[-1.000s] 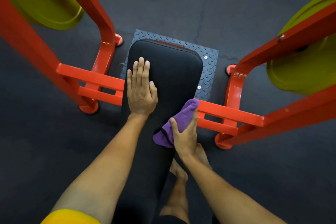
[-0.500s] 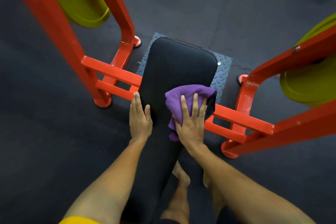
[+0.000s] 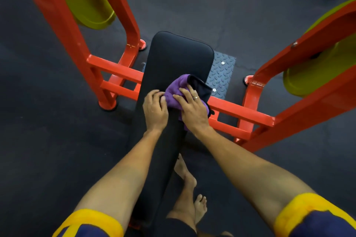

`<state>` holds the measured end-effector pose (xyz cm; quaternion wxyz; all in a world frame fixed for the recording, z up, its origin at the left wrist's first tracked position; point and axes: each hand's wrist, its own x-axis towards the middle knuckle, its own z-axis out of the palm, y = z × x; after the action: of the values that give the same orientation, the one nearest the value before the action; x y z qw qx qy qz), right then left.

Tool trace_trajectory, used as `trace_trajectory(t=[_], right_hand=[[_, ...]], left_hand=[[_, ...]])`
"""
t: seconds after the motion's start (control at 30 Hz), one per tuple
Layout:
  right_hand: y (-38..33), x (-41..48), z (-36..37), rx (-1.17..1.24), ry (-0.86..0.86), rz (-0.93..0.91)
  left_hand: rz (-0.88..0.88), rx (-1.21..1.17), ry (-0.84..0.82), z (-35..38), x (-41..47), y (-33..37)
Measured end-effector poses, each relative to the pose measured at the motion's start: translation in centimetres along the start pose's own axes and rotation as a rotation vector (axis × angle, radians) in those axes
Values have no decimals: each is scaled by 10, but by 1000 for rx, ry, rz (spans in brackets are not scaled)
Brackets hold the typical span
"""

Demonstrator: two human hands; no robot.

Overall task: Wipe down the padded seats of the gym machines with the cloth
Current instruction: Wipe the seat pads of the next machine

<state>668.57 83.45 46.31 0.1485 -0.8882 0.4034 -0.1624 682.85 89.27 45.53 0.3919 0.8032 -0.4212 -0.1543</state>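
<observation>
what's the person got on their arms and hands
Both arms are bare below short sleeves: the left sleeve and right sleeve are dark navy with a broad yellow band at the hem. The right hand wears a thin silver ring; the left hand shows none.

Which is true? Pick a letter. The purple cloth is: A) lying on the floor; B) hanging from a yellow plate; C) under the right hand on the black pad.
C: the right hand lies with fingers spread on the purple cloth, atop the black pad.
</observation>
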Motion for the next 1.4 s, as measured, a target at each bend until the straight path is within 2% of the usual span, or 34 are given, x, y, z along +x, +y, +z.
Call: trace_trajectory(t=[0.13, 0.33, 0.47, 0.67, 0.8, 0.93, 1.03, 1.4], right_hand=[[-4, -37, -39, 149, 12, 173], [4, -113, -92, 263, 108, 335], [7, -172, -141, 356, 249, 417], [24, -240, -233, 219, 344, 624], [34, -276, -297, 274, 346, 790], [35, -321, -368, 283, 443, 910], [33, -369, -420, 277, 578, 996], [14, -589, -588, -16, 785, 1265]], left_hand=[[-67, -193, -229, -10, -32, 44], [69, -253, -401, -15, -69, 117], [180, -294, -587, -16, -105, 171], [405, -303, -794, -16, -144, 259], [506, -298, -877, -10, -169, 327], [673, -350, -968, -7, -209, 401], [815, -357, -1038, -4, -251, 456], [1104, -479, -1215, -3, -451, 625]])
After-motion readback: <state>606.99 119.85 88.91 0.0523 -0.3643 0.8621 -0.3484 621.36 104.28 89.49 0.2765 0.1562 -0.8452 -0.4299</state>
